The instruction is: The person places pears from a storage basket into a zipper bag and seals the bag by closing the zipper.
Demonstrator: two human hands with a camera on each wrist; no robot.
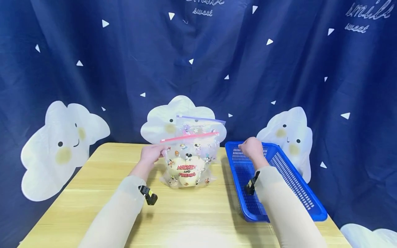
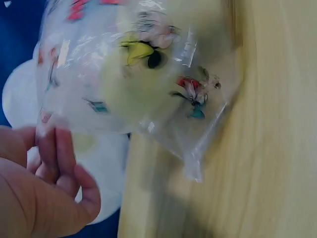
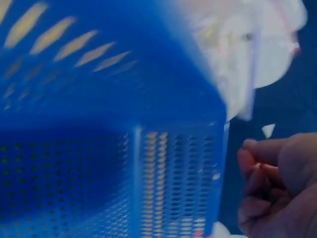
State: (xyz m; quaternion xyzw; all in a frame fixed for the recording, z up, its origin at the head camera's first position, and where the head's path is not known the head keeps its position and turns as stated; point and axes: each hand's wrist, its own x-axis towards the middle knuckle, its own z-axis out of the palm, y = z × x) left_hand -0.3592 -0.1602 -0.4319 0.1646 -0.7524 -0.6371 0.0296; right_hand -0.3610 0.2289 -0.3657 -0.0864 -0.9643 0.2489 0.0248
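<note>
My left hand (image 1: 151,154) pinches the left edge of a clear zip bag (image 1: 187,170) with a pink slider strip. The bag stands upright on the table, printed with cartoon figures and "Mickey and Friends", with pale yellow rounded items inside. In the left wrist view, thumb and fingers (image 2: 48,148) meet at the plastic. Behind it stands a second zip bag (image 1: 201,124) with a purple strip, partly hidden by the first. My right hand (image 1: 252,148) is above the far end of a blue plastic basket (image 1: 234,182), fingers curled with nothing visible in them.
The wooden table (image 1: 102,193) carries the bags in the middle and the basket along its right side. A dark blue curtain (image 1: 130,62) with clouds and triangles hangs right behind the table. A small black camera (image 1: 149,195) is strapped on each wrist.
</note>
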